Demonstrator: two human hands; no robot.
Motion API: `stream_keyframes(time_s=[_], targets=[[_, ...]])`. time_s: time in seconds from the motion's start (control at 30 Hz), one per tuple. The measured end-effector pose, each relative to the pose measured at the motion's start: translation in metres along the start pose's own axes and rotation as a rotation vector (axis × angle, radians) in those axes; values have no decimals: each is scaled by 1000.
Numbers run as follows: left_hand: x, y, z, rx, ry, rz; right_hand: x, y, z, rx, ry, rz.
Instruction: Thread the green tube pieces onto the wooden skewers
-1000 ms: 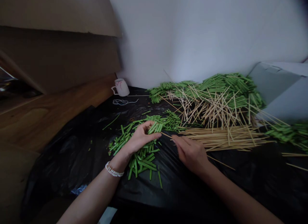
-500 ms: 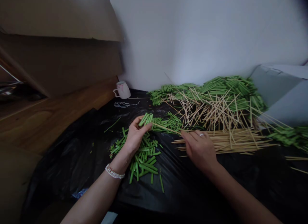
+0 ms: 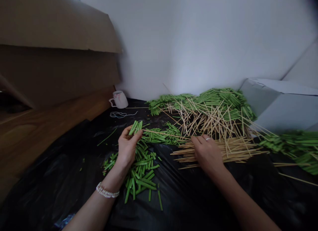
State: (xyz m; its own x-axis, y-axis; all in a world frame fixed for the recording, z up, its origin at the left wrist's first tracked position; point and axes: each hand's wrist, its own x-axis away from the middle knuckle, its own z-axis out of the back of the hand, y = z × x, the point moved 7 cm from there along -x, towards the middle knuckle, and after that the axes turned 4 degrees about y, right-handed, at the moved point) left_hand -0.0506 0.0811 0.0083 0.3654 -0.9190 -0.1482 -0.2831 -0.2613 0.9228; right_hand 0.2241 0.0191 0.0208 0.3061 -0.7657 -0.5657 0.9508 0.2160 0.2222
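Note:
My left hand (image 3: 127,145) pinches a short row of cut green stems (image 3: 135,127) side by side between thumb and fingers. A thin wooden skewer (image 3: 166,133) runs from this row across to my right hand (image 3: 208,154). The fingertips of my right hand are closed on the skewer's other end, above a bundle of bare skewers (image 3: 233,150). Below my left hand lies a loose heap of cut green stems (image 3: 142,181). A smaller heap of stem pieces (image 3: 161,136) sits behind the held skewer.
Filled skewers form a large green pile (image 3: 216,100) against the wall, their bare ends (image 3: 208,120) crossing toward me. More green stems (image 3: 298,148) lie at right near a white box (image 3: 285,102). A mug (image 3: 119,99), looped string (image 3: 120,114) and cardboard box (image 3: 59,69) are at left. Black plastic (image 3: 188,198) covers the surface.
The view has shifted, so the scene sits lower and further left. My hands are farther apart, and a longer stretch of skewer shows between them. Both keep their hold.

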Motion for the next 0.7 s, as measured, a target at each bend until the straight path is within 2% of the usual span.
stream_keyframes(time_s=[0.27, 0.43, 0.6, 0.7], targets=[[-4, 10, 6, 73, 74, -64, 1, 9, 0, 33, -12, -58], [-2, 10, 2, 49, 2, -18, 5, 15, -4, -95, 52, -126], [4, 4, -5, -16, -99, 22, 7, 44, -7, -308, 163, -336], [3, 0, -6, -28, -117, 38, 8, 67, -13, -285, 152, -470]])
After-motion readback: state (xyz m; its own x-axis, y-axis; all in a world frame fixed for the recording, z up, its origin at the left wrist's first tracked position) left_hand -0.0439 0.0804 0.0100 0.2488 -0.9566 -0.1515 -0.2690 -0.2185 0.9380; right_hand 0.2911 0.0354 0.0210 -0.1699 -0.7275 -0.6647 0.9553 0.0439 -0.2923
